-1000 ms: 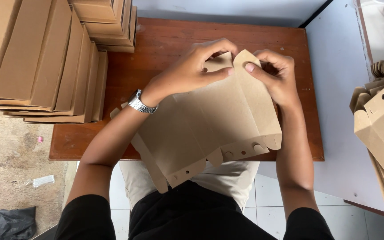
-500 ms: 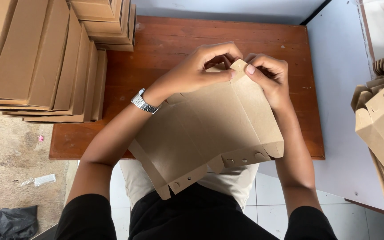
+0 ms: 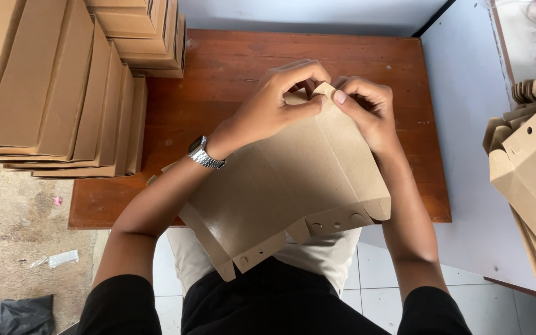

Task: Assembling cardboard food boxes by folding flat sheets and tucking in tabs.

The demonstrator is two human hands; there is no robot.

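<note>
While pinched at far edge by left hand (image 3: 268,108) and right hand (image 3: 367,111), fingers narrow on tab: matte brown die-cut cardboard box blank (image 3: 293,186), creased, punched holes, above reddish wooden table (image 3: 231,68).

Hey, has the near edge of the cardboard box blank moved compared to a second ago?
Yes. The cardboard box blank has swung slightly: its near left corner has dropped lower over the lap, away from the wooden table, while both hands stay at its far edge.

Light: we are seeing soft, even daylight | Shadows: faint ones are falling under the hands onto the counter (image 3: 231,68) | Glare: mild at top right | Focus: staying sharp, edges slightly stretching
</note>
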